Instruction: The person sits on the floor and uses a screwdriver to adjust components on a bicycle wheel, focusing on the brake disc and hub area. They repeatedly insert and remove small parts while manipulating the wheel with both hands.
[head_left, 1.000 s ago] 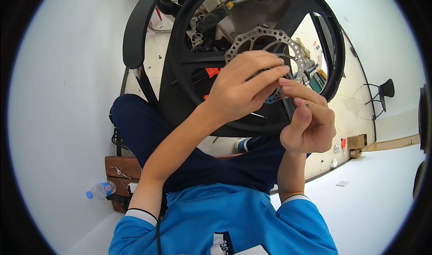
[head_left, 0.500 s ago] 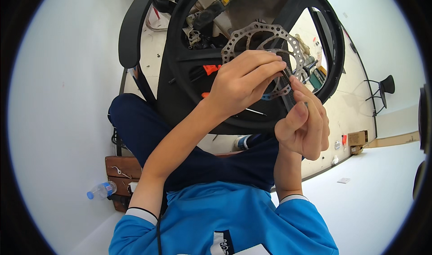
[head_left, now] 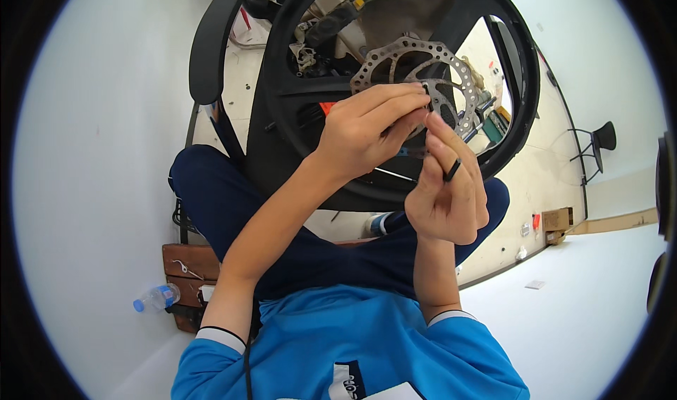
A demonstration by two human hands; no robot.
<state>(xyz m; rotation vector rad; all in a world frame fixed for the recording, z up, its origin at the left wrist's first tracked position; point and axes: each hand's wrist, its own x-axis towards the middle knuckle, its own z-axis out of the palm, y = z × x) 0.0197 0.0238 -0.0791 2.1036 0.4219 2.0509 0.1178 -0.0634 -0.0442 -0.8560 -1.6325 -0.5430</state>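
Observation:
A black spoked wheel [head_left: 525, 97] rests in front of me, with a drilled metal brake disc [head_left: 439, 51] at its centre. Over the lower part of the disc, my left hand [head_left: 363, 128] pinches a small dark piece between thumb and fingertips. My right hand [head_left: 455, 199] is closed, palm turned up, around a thin black tool that looks like a hex key [head_left: 452, 170]. One black end sticks out between its fingers. The fingertips of both hands nearly meet at the dark piece, and whether it belongs to the same tool is hidden.
The wheel lies on a black chair with an armrest [head_left: 206, 47] at left. Behind the spokes are a ratchet-like handle [head_left: 335, 22] and small loose parts. At lower left, a plastic bottle [head_left: 161, 298] lies beside a brown wooden board [head_left: 185, 255]. A cardboard box [head_left: 557, 219] stands at right.
Both hands have shifted left and a little nearer the disc's middle. The black tool end now shows between my right fingers. The wheel has barely moved.

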